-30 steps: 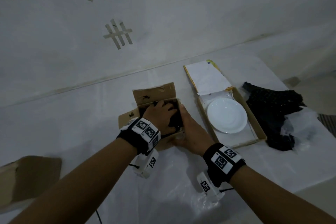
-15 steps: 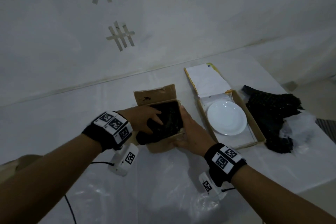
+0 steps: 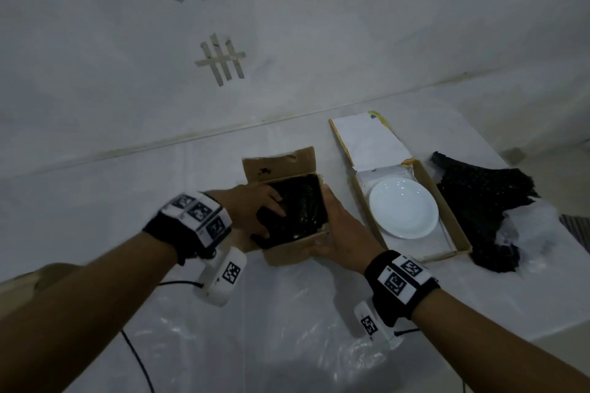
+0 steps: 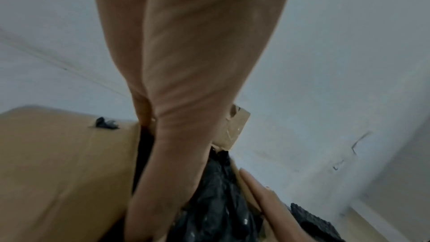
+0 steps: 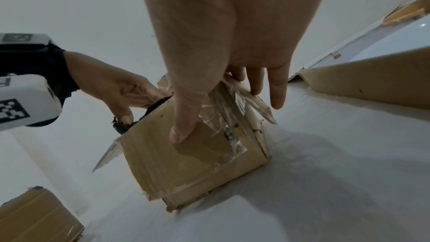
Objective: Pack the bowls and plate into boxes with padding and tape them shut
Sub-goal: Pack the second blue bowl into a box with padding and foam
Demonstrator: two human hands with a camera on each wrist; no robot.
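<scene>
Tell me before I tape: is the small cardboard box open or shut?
Open: the small box has its back flap up, black padding showing. The left hand grips it; the right hand holds the box.

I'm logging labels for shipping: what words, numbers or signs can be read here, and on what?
No words or numbers can be read.
Black left wristband and right wristband: square code patterns, no text.
Small brown cardboard box, back flap: dark mark, too blurred to read.
</scene>
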